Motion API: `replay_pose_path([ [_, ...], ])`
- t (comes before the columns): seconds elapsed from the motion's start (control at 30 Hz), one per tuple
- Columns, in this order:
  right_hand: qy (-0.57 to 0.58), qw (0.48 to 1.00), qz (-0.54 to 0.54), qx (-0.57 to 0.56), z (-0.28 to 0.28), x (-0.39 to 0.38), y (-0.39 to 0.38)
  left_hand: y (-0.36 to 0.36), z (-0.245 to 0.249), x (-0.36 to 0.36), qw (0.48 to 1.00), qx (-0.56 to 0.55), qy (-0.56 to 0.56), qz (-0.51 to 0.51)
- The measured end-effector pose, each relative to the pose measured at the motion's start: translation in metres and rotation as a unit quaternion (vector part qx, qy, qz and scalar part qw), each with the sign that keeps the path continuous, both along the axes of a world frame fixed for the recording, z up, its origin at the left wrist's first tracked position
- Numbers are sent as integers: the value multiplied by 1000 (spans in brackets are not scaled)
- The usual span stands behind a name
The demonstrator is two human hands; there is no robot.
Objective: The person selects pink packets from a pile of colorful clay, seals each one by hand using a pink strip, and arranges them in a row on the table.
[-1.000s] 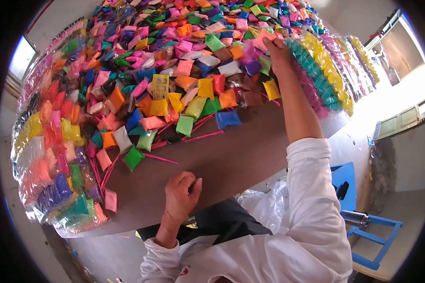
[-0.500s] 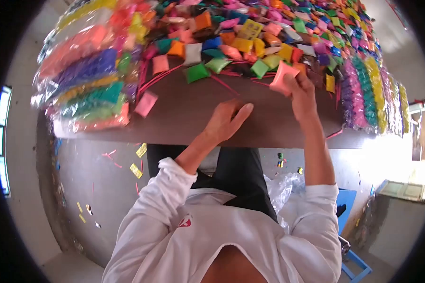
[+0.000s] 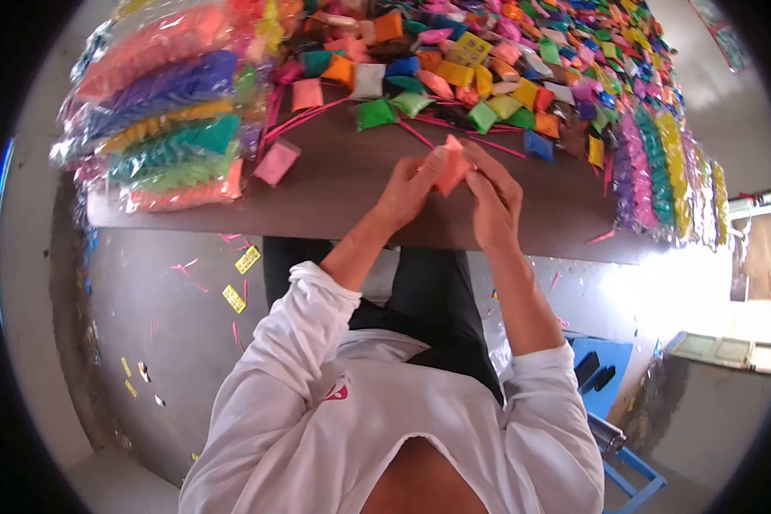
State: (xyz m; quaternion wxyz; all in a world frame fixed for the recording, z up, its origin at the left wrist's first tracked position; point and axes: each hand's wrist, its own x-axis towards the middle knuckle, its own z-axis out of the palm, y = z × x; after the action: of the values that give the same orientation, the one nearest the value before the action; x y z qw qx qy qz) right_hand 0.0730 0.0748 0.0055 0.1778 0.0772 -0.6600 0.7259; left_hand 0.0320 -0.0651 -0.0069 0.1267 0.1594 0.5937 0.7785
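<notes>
Clock centre: the coral packet (image 3: 451,167), with 12 o'clock pointing straight away from the person
Coral packet: up in both hands, over the near part of the brown tabletop (image 3: 317,201) — can't tell if its bottom corner touches down
Left hand (image 3: 411,184): at about 8 o'clock, pinching the packet's left side, thumb on top; the other fingers are mostly hidden
Right hand (image 3: 494,190): at 4 o'clock, gripping the packet's right side with thumb and bent fingers
Pink packet (image 3: 277,163): lying by itself at 9 o'clock, just beside the bagged stuff
Green packet (image 3: 375,114): 10 o'clock, front edge of the heap
Blue packet (image 3: 539,145): between 2 and 3 o'clock, also on the heap's near edge
Big heap (image 3: 565,64): loose little packets in loads of colours, spread from roughly 10 round to 2
Yellow card (image 3: 469,49): about 12 o'clock, lying on top of the heap
Pink strips (image 3: 304,120): thin ones, between 9 and 10, fanned out at the heap's edge
Left bags (image 3: 176,98): clear plastic, packed with rows of colour, between 9 and 10
Right bags (image 3: 666,176): same sort of thing over at 3, rows in purple, pink, teal and yellow
Floor (image 3: 188,368): grey, with yellow scraps (image 3: 234,298) at 8 o'clock
Blue frame (image 3: 638,475): down at 5, beside a shiny metal cylinder (image 3: 606,435)
</notes>
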Motion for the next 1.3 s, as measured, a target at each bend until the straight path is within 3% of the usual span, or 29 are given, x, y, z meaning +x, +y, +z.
replay_pose_path([
  [0.03,-55,993,-6,-100,1,-1,-3,-1,-8,-5,1000,-3,8,-8],
  [0.13,-110,986,11,-125,-4,-9,3,-2,-12,-8,999,-15,34,-22],
  [0.27,-173,983,50,-34,0,-5,8,-6,-5,-4,998,-45,37,-10],
  [0.5,-110,989,48,-88,-15,-5,8,3,-2,1,996,-35,75,-18],
  [0.6,-114,990,29,-80,-17,-4,10,-2,-12,-5,992,-86,72,-61],
  [0.8,-120,973,9,-200,-14,-8,5,4,-13,-1,996,-56,59,-46],
  [1.0,-162,966,-3,-202,-9,-8,6,4,-13,0,993,-80,80,-31],
  [1.13,-177,963,69,-190,-16,-12,17,0,-3,2,984,-125,122,-36],
  [1.3,-147,973,35,-175,-18,-9,14,-2,0,6,982,-116,137,-53],
])
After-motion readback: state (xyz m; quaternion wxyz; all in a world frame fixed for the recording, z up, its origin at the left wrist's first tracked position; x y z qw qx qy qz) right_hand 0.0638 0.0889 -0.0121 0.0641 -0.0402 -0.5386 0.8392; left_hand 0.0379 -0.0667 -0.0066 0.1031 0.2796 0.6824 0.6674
